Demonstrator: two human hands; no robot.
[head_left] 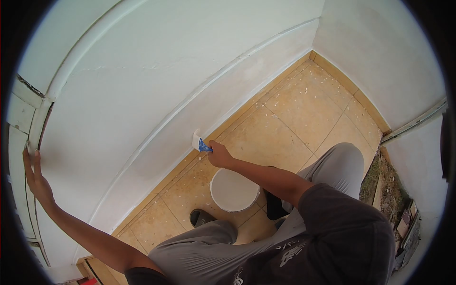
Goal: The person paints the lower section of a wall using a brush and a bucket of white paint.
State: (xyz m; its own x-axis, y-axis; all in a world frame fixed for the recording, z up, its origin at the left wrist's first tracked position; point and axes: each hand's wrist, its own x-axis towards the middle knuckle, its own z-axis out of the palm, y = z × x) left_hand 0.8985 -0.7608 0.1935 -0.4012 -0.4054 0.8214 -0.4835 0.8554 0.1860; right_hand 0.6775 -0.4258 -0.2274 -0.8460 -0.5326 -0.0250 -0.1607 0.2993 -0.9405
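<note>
My right hand point(220, 154) is closed around the blue handle of a paintbrush point(203, 145). White paint covers the bristles, which are against or very close to the lower part of the white wall point(156, 85), just above the tan skirting tiles. Below that hand a round white bucket point(234, 191) stands on the floor; its inside looks white. My left hand point(39, 183) is raised at the far left, fingers stretched out and resting on the white frame point(32, 156) at the wall's edge.
Tan floor tiles point(280, 128) carry many white paint specks. A second wall point(380, 52) meets the first at a corner. At the right, a doorway opens on rough ground point(387, 178) with stacked pieces. My slippered foot point(202, 217) is near the bucket.
</note>
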